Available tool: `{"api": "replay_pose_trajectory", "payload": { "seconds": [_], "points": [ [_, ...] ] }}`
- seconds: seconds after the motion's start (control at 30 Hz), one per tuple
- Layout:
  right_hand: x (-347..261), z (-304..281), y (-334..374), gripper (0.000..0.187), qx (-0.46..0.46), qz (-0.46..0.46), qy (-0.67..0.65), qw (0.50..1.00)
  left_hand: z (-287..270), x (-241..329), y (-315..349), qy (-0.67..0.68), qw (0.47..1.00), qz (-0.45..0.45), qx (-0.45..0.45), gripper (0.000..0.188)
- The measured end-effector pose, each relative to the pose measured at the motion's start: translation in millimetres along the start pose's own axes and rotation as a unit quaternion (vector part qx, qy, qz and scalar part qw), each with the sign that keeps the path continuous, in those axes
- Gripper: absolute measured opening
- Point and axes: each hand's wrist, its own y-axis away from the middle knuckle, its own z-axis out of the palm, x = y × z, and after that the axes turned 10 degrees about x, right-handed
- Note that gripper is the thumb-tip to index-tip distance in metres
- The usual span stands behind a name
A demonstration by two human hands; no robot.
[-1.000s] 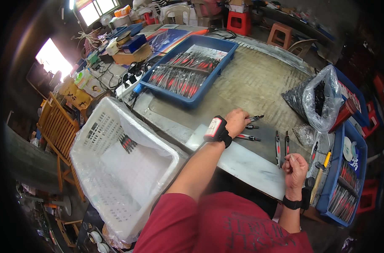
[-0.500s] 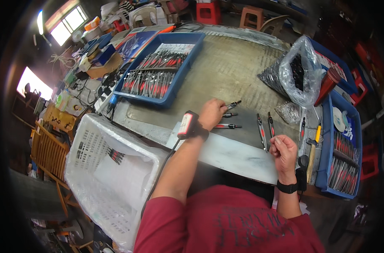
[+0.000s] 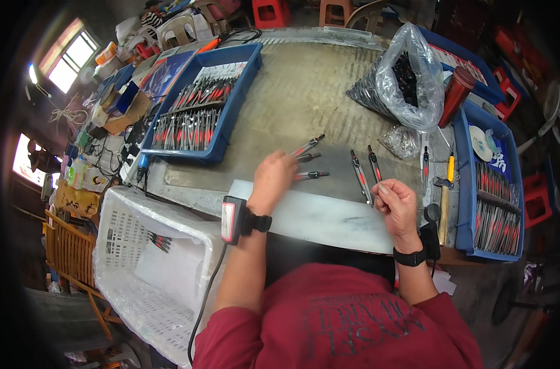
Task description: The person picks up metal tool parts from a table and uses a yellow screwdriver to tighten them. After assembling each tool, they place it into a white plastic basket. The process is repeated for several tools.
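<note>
My left hand (image 3: 275, 179) is curled, back upward, at the left ends of several drawing compasses with red, silver and black parts. One compass (image 3: 307, 146) slants away from its fingertips; another compass (image 3: 311, 175) lies below, partly covered. What is under those fingers is hidden. My right hand (image 3: 395, 206) is raised over the bench edge, thumb and forefinger pinched together; anything between them is too small to make out. Just left of it lie two compasses, one long compass (image 3: 361, 177) and a second compass (image 3: 374, 163). Both wrists wear black straps.
A blue tray of compasses (image 3: 220, 144) stands at the left, and a second blue tray (image 3: 467, 212) at the right. A plastic bag of black parts (image 3: 436, 92), a small bag (image 3: 400, 141) and a hammer (image 3: 444, 215) lie near. A white basket (image 3: 187, 209) sits below left.
The view has shifted, so the bench appears farther left and up. My left hand has drawn left and nearer to me, showing more of the compasses. My right hand stays pinched.
</note>
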Motion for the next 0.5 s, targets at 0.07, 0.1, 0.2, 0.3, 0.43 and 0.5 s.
{"api": "replay_pose_trajectory", "payload": {
  "seconds": [0.07, 0.1, 0.2, 0.3, 0.43, 0.5],
  "points": [
    [1, 1, 0, 0.017, 0.000, -0.002, -0.003, 1.000, -1, 4, 9, -0.027, 0.999, 0.023, -0.029, 0.014],
    [1, 2, 0, 0.017, -0.005, 0.001, -0.004, 1.000, -1, 5, 10, -0.052, 0.997, 0.025, -0.048, 0.015],
    [2, 2, -1, 0.016, -0.016, 0.005, -0.004, 1.000, 3, 5, 11, -0.068, 0.995, 0.027, -0.061, 0.016],
    [4, 2, -1, 0.015, -0.022, 0.004, 0.008, 1.000, 3, 7, 10, -0.069, 0.994, 0.034, -0.075, 0.016],
    [7, 6, 0, 0.012, -0.033, 0.003, 0.069, 0.997, -2, 27, 7, 0.066, 0.998, 0.007, -0.008, 0.011],
    [9, 12, 1, 0.011, -0.034, 0.009, 0.127, 0.991, -2, 46, 9, 0.252, 0.962, -0.103, -0.026, 0.011]
  ]
}}
